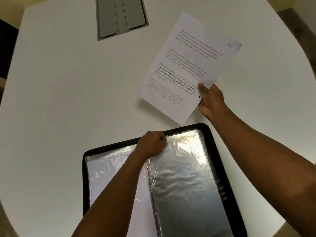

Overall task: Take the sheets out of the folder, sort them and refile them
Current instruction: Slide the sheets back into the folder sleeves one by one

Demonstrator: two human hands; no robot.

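Sheet [188, 65]: printed text, "10" handwritten in one corner. Your right hand [209, 100] pinched it at its near edge, thumb on top, holding it out over the counter [68, 82] beyond the folder, likely so it could be laid down for sorting.

Folder [212, 134]: black, lying open on the counter's near side, clear sleeves showing. The right-hand sleeve [184, 177] looked empty; the left-hand sleeve [102, 171] seemed to hold a white sheet.

Your left hand [152, 145]: grip curled at the sleeve's top edge by the spine, apparently steadying it.

Grey recessed panel [119, 16]: set in the counter's far side.
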